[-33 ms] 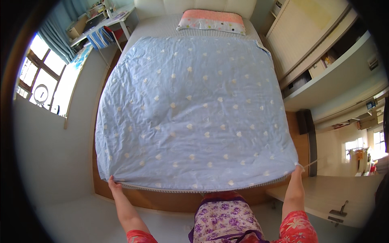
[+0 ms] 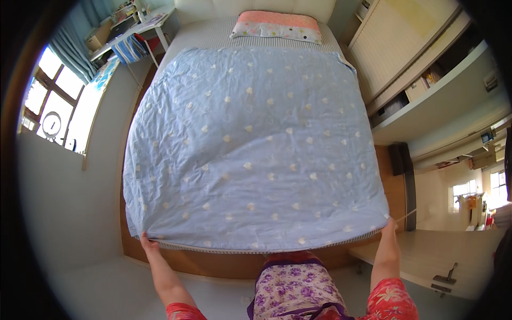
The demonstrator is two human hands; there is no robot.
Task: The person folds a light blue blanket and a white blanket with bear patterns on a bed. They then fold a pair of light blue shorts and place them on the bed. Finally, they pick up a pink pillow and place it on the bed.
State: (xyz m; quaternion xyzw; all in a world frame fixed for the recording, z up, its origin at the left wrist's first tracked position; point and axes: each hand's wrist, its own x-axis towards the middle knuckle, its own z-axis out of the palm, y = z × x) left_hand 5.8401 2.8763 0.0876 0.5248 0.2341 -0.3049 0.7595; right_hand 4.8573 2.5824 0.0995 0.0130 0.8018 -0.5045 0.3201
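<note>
A light blue quilt [image 2: 250,149] with white hearts lies spread over the bed, with wrinkles and a raised fold across its middle. Its near left corner is pinched in my left hand [image 2: 149,241]. At the near right corner, my right hand [image 2: 390,226] grips the edge, its fingers partly hidden by the cloth. Both my arms are stretched wide apart. Below the quilt's near edge shows a narrow strip of striped sheet [image 2: 213,250].
A pink and white dotted pillow [image 2: 276,28] lies at the headboard. On the left are a desk [image 2: 128,35], a chair with a striped cloth [image 2: 129,51] and a window. A cabinet [image 2: 410,48] lines the right side; a door [image 2: 426,261] with a handle stands near my right arm.
The raised fold across the quilt's middle is more marked now, as if air has lifted the cloth. Both hands keep their hold on the corners, and the view has shifted slightly.
</note>
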